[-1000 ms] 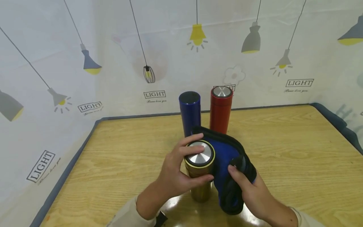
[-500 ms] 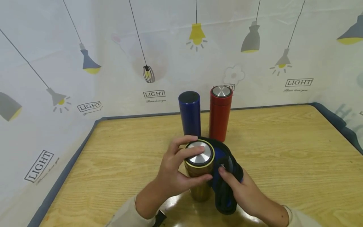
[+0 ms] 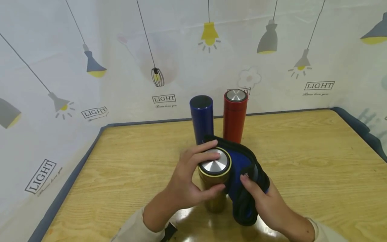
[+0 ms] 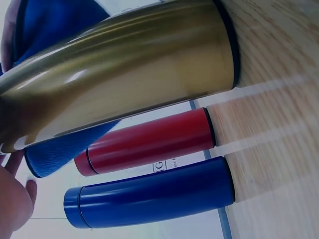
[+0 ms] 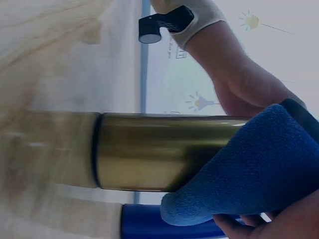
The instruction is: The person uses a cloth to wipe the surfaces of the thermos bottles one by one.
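Note:
Upright on the wooden table stands a gold thermos flask (image 3: 216, 202) with a silver lid. My left hand (image 3: 188, 181) grips its top, thumb on the near side and fingers over the lid and far side. A folded blue cloth (image 3: 239, 161) with black edging is in my right hand (image 3: 269, 201), thumb on top. The cloth lies against the right side of the flask. From the right wrist view, the cloth's fuzzy face (image 5: 249, 174) overlaps the gold flask body (image 5: 149, 154). In the left wrist view, the flask (image 4: 129, 74) hides part of the cloth.
Behind the hands stand a blue flask (image 3: 202, 119) and a red flask (image 3: 235, 117), both upright. The wooden table (image 3: 136, 161) ends at a wall covering (image 3: 181, 50) printed with lamps. A black camera device (image 5: 167, 25) sits on the left wrist.
The cloth shifted left and towards me along the flask, then back right and away, so it again overlaps the lower red flask. My left hand stays on the gold flask.

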The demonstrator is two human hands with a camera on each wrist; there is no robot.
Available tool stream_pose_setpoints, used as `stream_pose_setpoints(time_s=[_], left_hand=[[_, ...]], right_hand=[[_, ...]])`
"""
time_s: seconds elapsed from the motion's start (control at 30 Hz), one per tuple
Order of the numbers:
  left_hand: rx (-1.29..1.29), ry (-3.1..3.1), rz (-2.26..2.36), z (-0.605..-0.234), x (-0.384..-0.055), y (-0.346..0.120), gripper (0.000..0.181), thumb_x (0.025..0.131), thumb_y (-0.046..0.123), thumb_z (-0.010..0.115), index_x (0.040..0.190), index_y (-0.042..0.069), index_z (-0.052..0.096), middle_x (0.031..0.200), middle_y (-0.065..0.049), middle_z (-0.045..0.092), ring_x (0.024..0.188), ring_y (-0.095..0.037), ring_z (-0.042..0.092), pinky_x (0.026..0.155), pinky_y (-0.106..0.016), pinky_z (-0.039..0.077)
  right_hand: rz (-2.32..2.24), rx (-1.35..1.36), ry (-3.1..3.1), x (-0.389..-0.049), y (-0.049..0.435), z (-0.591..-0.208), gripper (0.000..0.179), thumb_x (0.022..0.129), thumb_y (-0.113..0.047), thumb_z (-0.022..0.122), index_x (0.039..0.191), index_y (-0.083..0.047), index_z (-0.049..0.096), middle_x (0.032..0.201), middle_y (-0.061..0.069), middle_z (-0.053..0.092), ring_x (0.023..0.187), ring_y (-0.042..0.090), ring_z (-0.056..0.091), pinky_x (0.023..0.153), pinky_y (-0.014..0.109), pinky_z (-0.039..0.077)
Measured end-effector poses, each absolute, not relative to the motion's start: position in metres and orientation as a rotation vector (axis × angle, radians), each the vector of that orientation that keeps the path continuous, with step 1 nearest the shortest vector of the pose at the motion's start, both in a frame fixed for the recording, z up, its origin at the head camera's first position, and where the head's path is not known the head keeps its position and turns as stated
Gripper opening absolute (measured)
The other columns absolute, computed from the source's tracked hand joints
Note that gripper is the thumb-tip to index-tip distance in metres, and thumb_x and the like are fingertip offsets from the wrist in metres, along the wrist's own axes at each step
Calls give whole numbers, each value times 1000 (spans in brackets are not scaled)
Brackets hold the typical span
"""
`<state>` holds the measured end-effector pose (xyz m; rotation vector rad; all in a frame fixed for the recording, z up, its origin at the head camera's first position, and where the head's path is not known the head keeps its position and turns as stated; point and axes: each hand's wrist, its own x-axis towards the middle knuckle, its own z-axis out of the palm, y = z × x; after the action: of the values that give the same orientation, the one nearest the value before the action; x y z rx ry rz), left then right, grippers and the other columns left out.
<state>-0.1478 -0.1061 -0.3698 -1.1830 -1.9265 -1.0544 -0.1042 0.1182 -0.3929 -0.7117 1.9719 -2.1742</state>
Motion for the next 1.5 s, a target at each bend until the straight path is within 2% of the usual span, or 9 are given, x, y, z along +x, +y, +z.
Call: stream_pose_setpoints(time_s=[0.13, 0.2, 0.4, 0.63, 0.73, 0.93, 1.2, 1.3, 1.5], left_hand=[[-1147, -1982, -1042, -370, -147, -106, 56, 88, 45, 69, 128, 7, 57, 144, -13, 56, 136, -27, 50, 112, -52, 31], [-1140, -1992, -1048, -370, -147, -106, 56, 88, 45, 69, 129, 8, 57, 145, -13, 55, 137, -29, 49, 114, -54, 30], [-1148, -1983, -1056, -367, -147, -107, 56, 88, 44, 70, 128, 8, 58, 144, -14, 56, 136, -31, 49, 112, -49, 34], [-1169, -1983, -1071, -366, -147, -108, 57, 86, 41, 70, 129, 5, 57, 145, -16, 54, 134, -30, 49, 111, -47, 35], [-1177, -1988, -1084, -367, -147, -108, 58, 85, 40, 71, 129, 5, 57, 146, -16, 54, 134, -30, 49, 110, -47, 35], [-1198, -2001, -1098, -367, -147, -109, 59, 84, 36, 72, 131, 4, 55, 147, -18, 53, 131, -29, 51, 105, -43, 39], [-1198, -1997, -1175, -370, -146, -107, 57, 85, 34, 72, 130, 4, 54, 141, -21, 46, 123, -30, 50, 102, -40, 47], [-1174, -1999, -1177, -372, -146, -106, 56, 85, 37, 70, 129, 5, 54, 132, -21, 44, 118, -29, 48, 99, -39, 49], [-1194, -1996, -1200, -372, -146, -106, 58, 82, 30, 74, 129, 4, 53, 125, -17, 51, 117, -27, 53, 99, -37, 51]], right_hand=[[-2244, -792, 1873, -105, 120, -394, 37, 107, -1, 32, 137, -10, 50, 124, -1, 64, 110, 10, 64, 91, 24, 56], [-2220, -779, 1872, -107, 120, -394, 35, 107, -2, 32, 136, -11, 51, 123, -2, 65, 109, 10, 64, 90, 24, 56], [-2023, -608, 2084, -110, 113, -398, 27, 108, -14, 40, 125, 2, 53, 106, 5, 66, 95, 11, 66, 83, 26, 57], [-1900, -488, 2164, -113, 109, -401, 33, 107, -23, 43, 125, 2, 55, 115, 14, 61, 103, 10, 62, 90, 23, 52], [-1911, -496, 2181, -112, 109, -400, 33, 107, -23, 44, 126, 2, 56, 115, 13, 62, 103, 9, 62, 91, 22, 52], [-2018, -653, 2097, -109, 116, -395, 26, 108, -13, 39, 122, 2, 55, 106, 3, 66, 95, 10, 66, 83, 26, 57], [-2143, -788, 1977, -106, 122, -393, 32, 107, -3, 34, 132, -10, 53, 119, -1, 64, 106, 10, 64, 86, 26, 57], [-2117, -782, 1977, -106, 121, -392, 31, 107, -5, 33, 131, -8, 52, 120, 1, 63, 106, 12, 63, 88, 27, 56], [-2035, -697, 2029, -106, 117, -395, 26, 109, -12, 35, 124, 1, 52, 111, 4, 65, 98, 12, 65, 84, 28, 57]])
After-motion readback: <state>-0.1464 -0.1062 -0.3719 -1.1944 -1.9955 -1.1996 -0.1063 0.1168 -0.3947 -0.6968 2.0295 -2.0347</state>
